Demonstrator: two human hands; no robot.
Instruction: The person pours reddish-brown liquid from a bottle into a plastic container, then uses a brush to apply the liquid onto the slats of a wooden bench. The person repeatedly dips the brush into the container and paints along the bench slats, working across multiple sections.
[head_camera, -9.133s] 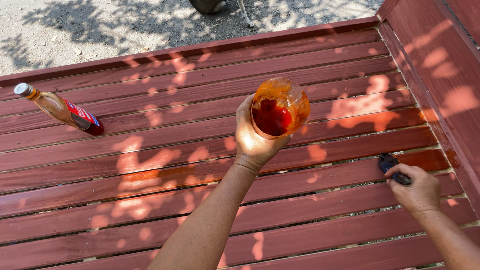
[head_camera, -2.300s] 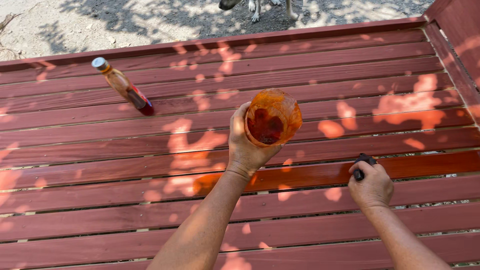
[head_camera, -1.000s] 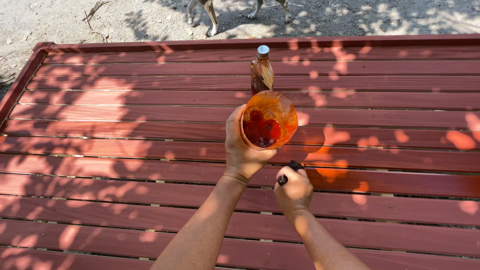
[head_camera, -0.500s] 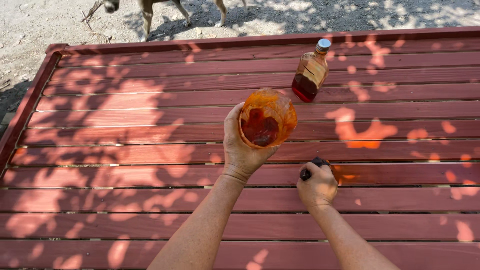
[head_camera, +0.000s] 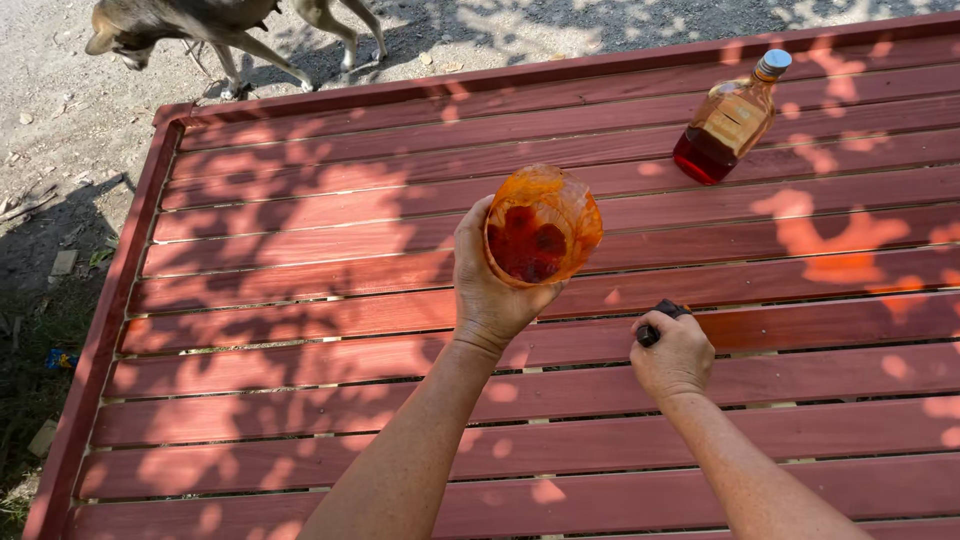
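- We hold our left hand (head_camera: 490, 290) up over the red slatted table (head_camera: 300, 300), its grip wrapped firmly around an orange-stained cup (head_camera: 543, 225) from below and from the side.
- The cup is tipped toward us, so we look into its mouth: dark red contents sit inside (whether liquid or pieces we cannot tell), and the wall is smeared with orange.
- The cup is lifted clear of the boards, roughly over the middle of the table.
- Our right hand (head_camera: 675, 355) rests low on the table, just to the right of the left wrist, its grip clenched tight around a small black object (head_camera: 660, 320); only the dark tip shows above the fingers, so its kind stays unclear.
- A flat glass bottle (head_camera: 728, 122) with a silver cap and a pale label lies on its side near the far right edge of the table, well apart from both hands; red liquid has pooled at its lower end.
- Beyond the far left corner, on gravel ground (head_camera: 80, 110), a dog (head_camera: 200, 25) stands, only partly in view.
- Dappled tree shade covers the boards.
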